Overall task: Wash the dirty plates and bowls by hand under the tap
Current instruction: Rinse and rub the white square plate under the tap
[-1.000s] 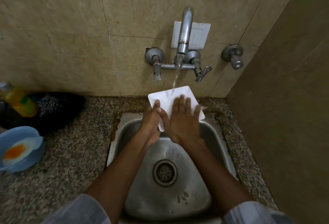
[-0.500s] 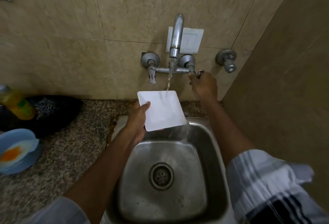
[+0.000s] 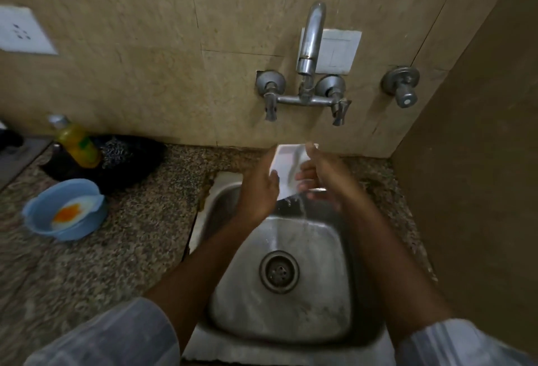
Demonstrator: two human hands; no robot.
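While no writing reads, both hands [image 3: 291, 179] grip the white plate [image 3: 286, 161].

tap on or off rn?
Off, or nearly: no stream falls from the tap spout. Only run-off drips from the tilted white plate into the sink.

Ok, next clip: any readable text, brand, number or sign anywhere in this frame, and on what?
No legible text anywhere.
Yellow bottle: green label patch, too blurred to read.
Wall socket plate: only holes, no print.
White plate, tap, blue bowl: no markings visible.
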